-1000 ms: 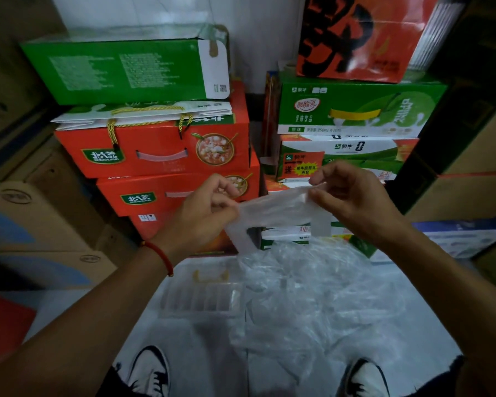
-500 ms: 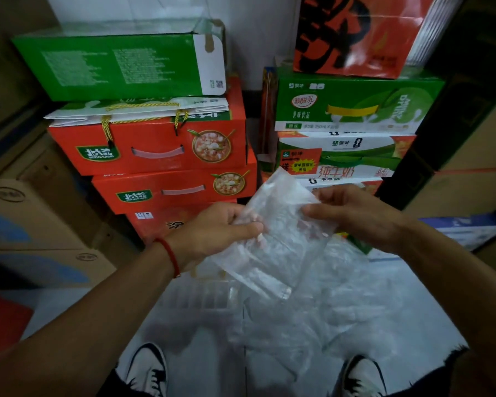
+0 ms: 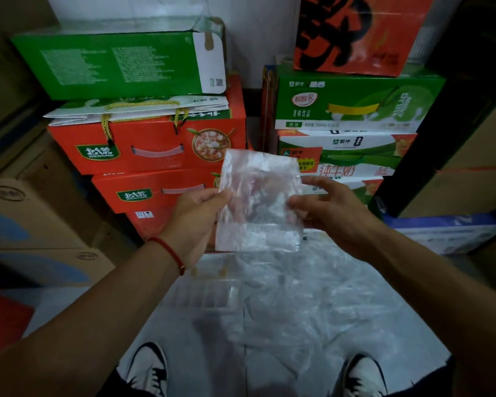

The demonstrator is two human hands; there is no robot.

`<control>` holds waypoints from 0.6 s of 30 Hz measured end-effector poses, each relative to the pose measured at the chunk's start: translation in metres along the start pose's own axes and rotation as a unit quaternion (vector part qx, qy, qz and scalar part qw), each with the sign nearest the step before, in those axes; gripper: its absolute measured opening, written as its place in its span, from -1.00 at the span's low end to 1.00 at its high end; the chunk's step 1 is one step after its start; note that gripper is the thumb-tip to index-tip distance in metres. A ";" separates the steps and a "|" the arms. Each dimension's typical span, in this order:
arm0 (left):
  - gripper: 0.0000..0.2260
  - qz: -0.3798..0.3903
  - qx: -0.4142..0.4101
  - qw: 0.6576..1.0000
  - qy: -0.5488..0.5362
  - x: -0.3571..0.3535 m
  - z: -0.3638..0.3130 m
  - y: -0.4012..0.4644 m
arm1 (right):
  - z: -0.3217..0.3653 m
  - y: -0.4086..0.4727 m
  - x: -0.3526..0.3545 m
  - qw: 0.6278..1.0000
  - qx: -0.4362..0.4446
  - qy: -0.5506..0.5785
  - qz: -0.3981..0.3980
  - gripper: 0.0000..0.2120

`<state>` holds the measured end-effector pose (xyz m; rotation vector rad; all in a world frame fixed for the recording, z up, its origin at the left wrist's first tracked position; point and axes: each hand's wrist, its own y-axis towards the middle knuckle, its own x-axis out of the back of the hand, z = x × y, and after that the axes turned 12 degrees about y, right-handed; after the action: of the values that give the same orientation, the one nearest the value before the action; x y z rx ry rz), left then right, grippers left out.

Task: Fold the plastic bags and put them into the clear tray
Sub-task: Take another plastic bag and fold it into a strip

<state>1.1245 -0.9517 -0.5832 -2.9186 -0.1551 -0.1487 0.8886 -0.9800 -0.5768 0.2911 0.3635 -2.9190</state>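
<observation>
Head view: my left hand (image 3: 196, 216) and right hand (image 3: 331, 213) pinch the folded plastic bag (image 3: 258, 202) above the clear tray (image 3: 209, 293); slippery film could spring open if I loosen either pinch.

The scene is dim overall, with the corners and the right edge falling into near black. The brightest areas are the pale wall (image 3: 161, 7) at the top and the grey floor (image 3: 398, 325) below, which catches a soft, diffuse light with no hard shadows. The thin clear plastic bag (image 3: 258, 202) held up in the centre shows milky glare across its surface. Wide-angle distortion bends the stacked orange cardboard boxes (image 3: 149, 147) and brown cartons (image 3: 40, 219) outward near the edges. Detail is soft throughout; print on the long green box (image 3: 112, 64) is unreadable, and the forearms at the bottom are blurred.
</observation>
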 end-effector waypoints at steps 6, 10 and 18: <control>-0.80 -0.062 -0.011 0.997 -0.033 0.003 0.004 0.002 | -0.003 0.002 -0.012 0.985 0.142 -0.097 -0.025 -0.50; -0.57 -0.100 -0.056 0.993 -0.015 0.009 0.005 0.006 | 0.000 0.001 -0.014 0.977 0.180 -0.116 -0.014 -0.71; -0.80 -0.038 -0.130 0.988 0.079 0.014 -0.012 -0.002 | 0.007 0.002 -0.002 0.974 0.195 -0.115 -0.009 -0.87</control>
<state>1.1367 -0.9507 -0.5700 -3.1429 -0.2367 -0.4428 0.8900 -0.9834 -0.5706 -0.0019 -0.2452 -2.9793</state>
